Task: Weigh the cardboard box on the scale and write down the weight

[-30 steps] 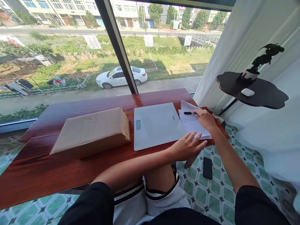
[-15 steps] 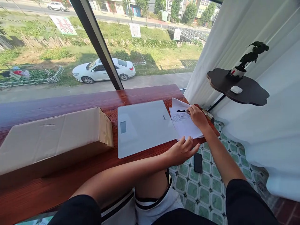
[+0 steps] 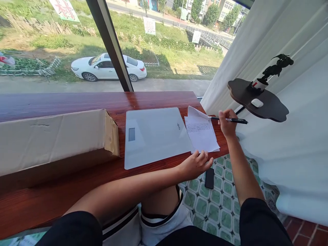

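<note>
Raised above the right end of the table, my right hand (image 3: 228, 123) grips a black pen (image 3: 238, 120), its thin end pointing left over the papers. Handwritten sheets of paper (image 3: 202, 138) lie at the table's right end, lines of writing across their upper half and a top edge curled up. At their lower edge is my left hand (image 3: 194, 165), fingers apart and holding nothing; its fingertips reach the paper's near edge. Left of the papers lies a flat white scale (image 3: 156, 136) with a small grey display, its right edge meeting the sheets.
A long cardboard box (image 3: 61, 140) sits on the left of the red-brown wooden table (image 3: 159, 99). A dark phone (image 3: 209, 178) lies low, against the tiled floor. At right, a small dark shelf (image 3: 271, 106) carries a potted plant (image 3: 260, 84) and a white case (image 3: 257, 103), near white curtains.
My right hand has picked the pen up from the paper and moved right with it. My left hand stays by the paper's lower edge. The view has shifted slightly.
</note>
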Tool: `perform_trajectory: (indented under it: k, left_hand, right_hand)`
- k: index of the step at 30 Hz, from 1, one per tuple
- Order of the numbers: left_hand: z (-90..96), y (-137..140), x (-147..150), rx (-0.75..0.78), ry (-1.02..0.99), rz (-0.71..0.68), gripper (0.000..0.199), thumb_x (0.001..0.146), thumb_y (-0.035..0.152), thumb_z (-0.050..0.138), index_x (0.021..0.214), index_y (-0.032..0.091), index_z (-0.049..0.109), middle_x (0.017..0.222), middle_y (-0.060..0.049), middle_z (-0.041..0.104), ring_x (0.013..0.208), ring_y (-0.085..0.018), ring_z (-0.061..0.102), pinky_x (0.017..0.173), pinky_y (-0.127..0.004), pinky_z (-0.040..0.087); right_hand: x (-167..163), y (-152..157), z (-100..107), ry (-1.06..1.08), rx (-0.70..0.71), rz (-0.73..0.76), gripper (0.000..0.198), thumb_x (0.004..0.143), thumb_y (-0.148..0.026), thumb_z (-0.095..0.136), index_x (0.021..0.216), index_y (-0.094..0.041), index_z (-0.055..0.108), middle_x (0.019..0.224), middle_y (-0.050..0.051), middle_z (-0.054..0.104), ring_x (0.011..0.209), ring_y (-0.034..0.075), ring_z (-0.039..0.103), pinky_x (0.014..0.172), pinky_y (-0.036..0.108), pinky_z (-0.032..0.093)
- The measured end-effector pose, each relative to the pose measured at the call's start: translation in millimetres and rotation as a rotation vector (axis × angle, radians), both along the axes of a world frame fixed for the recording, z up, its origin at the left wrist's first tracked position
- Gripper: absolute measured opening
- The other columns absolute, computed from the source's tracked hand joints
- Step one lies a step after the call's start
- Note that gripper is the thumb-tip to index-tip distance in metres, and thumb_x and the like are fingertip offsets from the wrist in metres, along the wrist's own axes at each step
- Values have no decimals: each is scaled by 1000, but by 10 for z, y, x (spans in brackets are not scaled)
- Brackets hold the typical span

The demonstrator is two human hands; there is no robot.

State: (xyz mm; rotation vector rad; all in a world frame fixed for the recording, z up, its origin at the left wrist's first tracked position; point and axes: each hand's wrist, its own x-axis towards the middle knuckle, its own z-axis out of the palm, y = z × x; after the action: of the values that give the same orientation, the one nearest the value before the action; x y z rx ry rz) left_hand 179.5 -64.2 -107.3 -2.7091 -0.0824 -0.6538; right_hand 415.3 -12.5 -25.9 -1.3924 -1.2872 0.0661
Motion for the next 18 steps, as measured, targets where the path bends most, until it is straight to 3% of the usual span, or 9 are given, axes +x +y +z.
perform_trajectory:
  k: [2, 4, 6, 8, 11, 15, 18]
  left_hand:
    - [-1, 3, 2, -4, -5, 1, 45, 96, 26, 42, 138, 14, 53, 131, -16, 63, 112, -25, 61, 87, -37, 44]
    - [2, 6, 0, -9, 10, 7, 45, 96, 25, 42, 137, 13, 53, 131, -17, 63, 113, -25, 60, 88, -38, 44]
    - [6, 10, -5, -19, 39, 9, 45, 96, 25, 42, 138, 12, 52, 133, -18, 62, 114, -26, 60, 87, -37, 44]
    - [11, 13, -9, -25, 61, 0, 45, 96, 25, 42, 138, 12, 51, 135, -19, 60, 115, -26, 59, 85, -38, 45]
    - [23, 14, -15, -30, 88, -7, 46, 95, 26, 43, 138, 11, 50, 138, -21, 58, 116, -27, 58, 85, -38, 45]
    - [39, 7, -19, -48, 108, 5, 44, 95, 26, 42, 134, 10, 51, 138, -20, 57, 118, -27, 57, 86, -38, 45]
    - [43, 3, -20, -43, 88, 9, 40, 95, 25, 39, 130, 11, 53, 136, -20, 58, 116, -26, 57, 86, -37, 45]
  right_hand:
    - [-55, 14, 95, 121, -106, 172, 55, 93, -74, 48, 88, -20, 53, 58, -1, 53, 47, 13, 51, 44, 26, 38]
    - [-154, 36, 59, 181, -257, 318, 66, 94, -79, 38, 107, -18, 59, 74, 5, 67, 56, 15, 61, 44, 25, 43]
    - [-258, 51, -91, 178, -409, 380, 69, 91, -81, 42, 103, -17, 65, 79, 8, 70, 64, 16, 67, 50, 25, 50]
    - [-328, 51, -284, 126, -441, 311, 61, 88, -75, 54, 82, -16, 65, 71, 7, 67, 60, 15, 63, 52, 24, 50]
    - [-343, 25, -504, 124, -375, 189, 56, 83, -68, 66, 63, -18, 52, 52, 2, 56, 45, 11, 50, 46, 24, 40]
    - [-295, -15, -603, 155, -378, 170, 51, 77, -61, 72, 62, -19, 46, 46, -2, 48, 39, 11, 46, 43, 24, 34]
    - [-296, -31, -634, 122, -430, 195, 46, 87, -54, 64, 64, -19, 46, 46, -2, 50, 38, 11, 47, 42, 24, 36]
